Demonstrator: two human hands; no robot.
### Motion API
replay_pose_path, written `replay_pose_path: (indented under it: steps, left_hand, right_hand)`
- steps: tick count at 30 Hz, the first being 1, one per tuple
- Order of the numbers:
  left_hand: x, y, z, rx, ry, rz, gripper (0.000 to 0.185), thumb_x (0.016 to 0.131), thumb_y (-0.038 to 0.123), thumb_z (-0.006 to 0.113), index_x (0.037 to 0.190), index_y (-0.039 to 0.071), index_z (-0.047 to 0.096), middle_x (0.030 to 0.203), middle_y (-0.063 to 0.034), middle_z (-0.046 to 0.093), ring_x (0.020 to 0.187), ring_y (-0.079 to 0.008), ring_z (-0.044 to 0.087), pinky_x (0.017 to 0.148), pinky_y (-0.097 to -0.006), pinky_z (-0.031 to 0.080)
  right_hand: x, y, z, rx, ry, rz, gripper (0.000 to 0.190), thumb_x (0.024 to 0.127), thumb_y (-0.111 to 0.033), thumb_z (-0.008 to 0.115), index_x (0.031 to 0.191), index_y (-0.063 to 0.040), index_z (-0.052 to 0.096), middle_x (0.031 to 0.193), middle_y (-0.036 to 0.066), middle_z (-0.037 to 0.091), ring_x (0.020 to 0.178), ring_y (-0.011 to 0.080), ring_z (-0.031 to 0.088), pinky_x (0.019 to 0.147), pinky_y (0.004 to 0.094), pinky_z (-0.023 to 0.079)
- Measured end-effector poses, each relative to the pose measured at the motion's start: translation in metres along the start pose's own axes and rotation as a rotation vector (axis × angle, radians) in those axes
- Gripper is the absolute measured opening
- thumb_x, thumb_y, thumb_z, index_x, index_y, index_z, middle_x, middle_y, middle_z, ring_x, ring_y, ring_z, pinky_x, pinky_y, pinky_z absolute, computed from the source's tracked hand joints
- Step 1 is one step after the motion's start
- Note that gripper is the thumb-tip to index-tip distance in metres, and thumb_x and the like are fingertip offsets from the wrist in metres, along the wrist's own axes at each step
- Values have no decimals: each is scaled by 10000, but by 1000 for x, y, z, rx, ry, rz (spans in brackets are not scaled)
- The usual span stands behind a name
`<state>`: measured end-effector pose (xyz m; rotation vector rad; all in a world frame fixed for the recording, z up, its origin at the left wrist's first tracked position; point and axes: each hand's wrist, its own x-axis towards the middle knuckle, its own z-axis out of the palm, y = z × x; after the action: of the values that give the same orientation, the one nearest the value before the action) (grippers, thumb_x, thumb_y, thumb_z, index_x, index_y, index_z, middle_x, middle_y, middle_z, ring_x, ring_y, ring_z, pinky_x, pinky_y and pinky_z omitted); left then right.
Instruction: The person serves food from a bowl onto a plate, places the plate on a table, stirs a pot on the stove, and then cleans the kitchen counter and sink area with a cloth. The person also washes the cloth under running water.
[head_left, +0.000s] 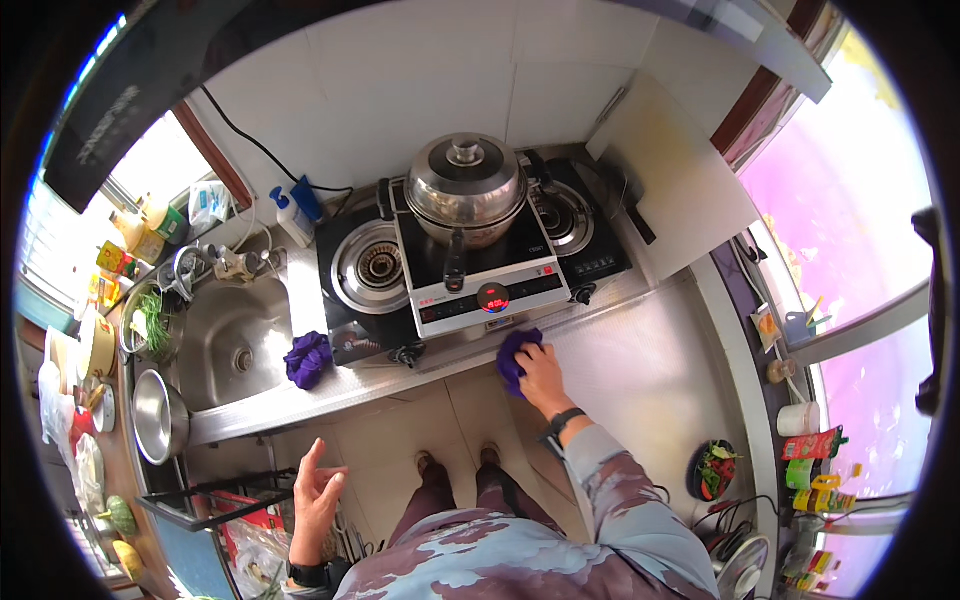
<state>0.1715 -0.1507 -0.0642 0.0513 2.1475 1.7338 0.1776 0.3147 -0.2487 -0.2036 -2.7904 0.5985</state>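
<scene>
My right hand (541, 373) presses a purple cloth (513, 361) against the steel counter edge, just below the front of the induction cooker (491, 296). On that cooker stands a lidded steel pot (466, 180), its black handle pointing towards me. My left hand (318, 487) is raised over the floor at lower left, fingers apart and holding nothing. A second purple cloth (308, 361) lies crumpled on the counter between the sink (232, 345) and the black gas stove (352, 330). Part of the cloth under my right hand is hidden by the fingers.
A steel bowl (160, 417) sits beside the sink, near a colander of greens (154, 322). A blue-topped pump bottle (292, 217) is behind the counter's left part. On the right counter are a bowl of vegetables (712, 471) and a leaning board (667, 180). A black rack (217, 501) juts out at lower left.
</scene>
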Motion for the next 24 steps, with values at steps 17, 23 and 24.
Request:
replay_pose_path:
  steps: [17, 23, 24]
  left_hand:
    - [267, 227, 70, 435, -139, 785, 588, 816, 87, 737, 1352, -5, 514, 1008, -101, 593, 695, -137, 609, 635, -263, 494]
    - [348, 258, 170, 762, -81, 749, 611, 803, 366, 736, 1293, 43, 564, 1026, -158, 628, 924, -316, 635, 781, -431, 508]
    - [357, 260, 181, 779, -62, 777, 586, 801, 373, 732, 1259, 42, 578, 1024, -163, 628, 941, -331, 629, 790, -444, 503]
  right_hand:
    - [108, -87, -193, 186, 252, 116, 635, 713, -239, 772, 1295, -92, 566, 984, 163, 668, 864, 334, 665, 685, 423, 540]
    - [168, -153, -185, 42, -58, -298, 824, 672, -279, 801, 1411, -178, 450, 936, 133, 559, 769, 344, 645, 660, 446, 530]
    - [174, -153, -183, -4, -104, -334, 806, 672, -290, 806, 1395, -181, 465, 930, 127, 560, 744, 326, 647, 634, 433, 520]
